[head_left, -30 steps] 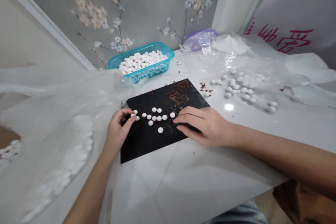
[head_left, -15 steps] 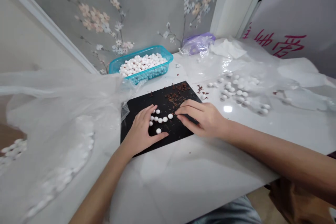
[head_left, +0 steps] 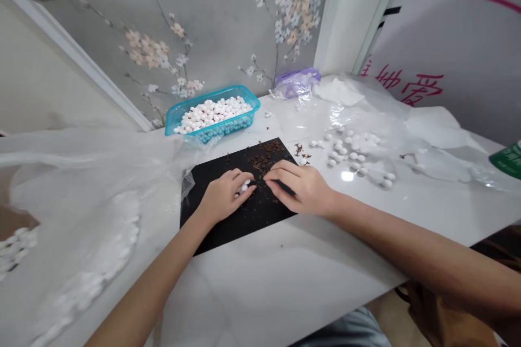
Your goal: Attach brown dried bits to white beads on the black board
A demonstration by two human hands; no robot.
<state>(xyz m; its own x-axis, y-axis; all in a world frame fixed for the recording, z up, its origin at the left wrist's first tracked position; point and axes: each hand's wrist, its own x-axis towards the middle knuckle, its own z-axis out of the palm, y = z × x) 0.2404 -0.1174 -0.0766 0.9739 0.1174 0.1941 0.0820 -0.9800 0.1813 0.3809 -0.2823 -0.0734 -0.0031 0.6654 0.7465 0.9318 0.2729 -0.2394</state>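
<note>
My left hand rests on the black mat, its fingers and thumb curled around several small white balls. Part of that cluster is hidden under the palm. Just to the right, my right hand is closed in a pinch above the mat. Whatever sits between its fingertips, if anything, is too small to make out. Reddish-brown bits lie scattered over the mat's far right part, close to the right fingers.
A blue plastic basket full of white balls stands behind the mat. Loose white balls and clear plastic sheeting lie to the right. A large plastic bag with white balls covers the left side. A purple package sits against the wall.
My left fingers have closed in around the white balls, which lay spread on the mat before. The right hand keeps its pinch close by. The camera view has shifted slightly.
</note>
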